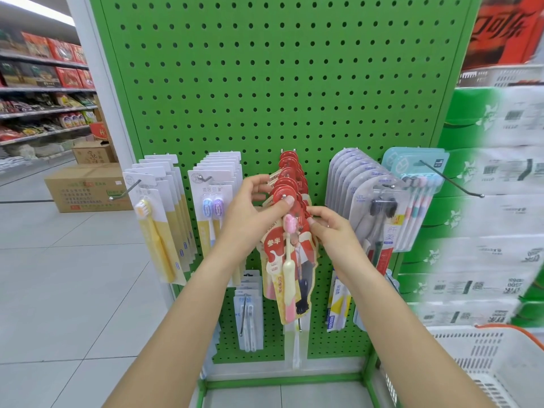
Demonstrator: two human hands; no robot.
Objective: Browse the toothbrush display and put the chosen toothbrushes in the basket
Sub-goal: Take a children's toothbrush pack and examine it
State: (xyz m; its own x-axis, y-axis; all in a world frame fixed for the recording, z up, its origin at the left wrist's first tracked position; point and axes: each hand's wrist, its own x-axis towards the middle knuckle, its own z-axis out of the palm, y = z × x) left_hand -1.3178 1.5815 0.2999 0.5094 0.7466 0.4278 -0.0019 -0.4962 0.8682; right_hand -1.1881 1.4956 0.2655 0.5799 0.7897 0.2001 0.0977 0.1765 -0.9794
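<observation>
Two bare hands met at a green pegboard display [279, 83] of hanging toothbrush packs. The left hand [253, 210] pinched the round red top of the front red-carded toothbrush pack [290, 260] on the middle hook, thumb pressed on the card. The right hand [329, 228] gripped the same stack's right edge with curled fingers. A white basket [482, 360] sat low at the right, well apart from both hands

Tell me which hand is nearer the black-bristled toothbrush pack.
Right. The right hand pinches the red packs' edge, just left of the black-bristled toothbrush pack. The left hand grips the front red pack farther left, on its far side.
</observation>
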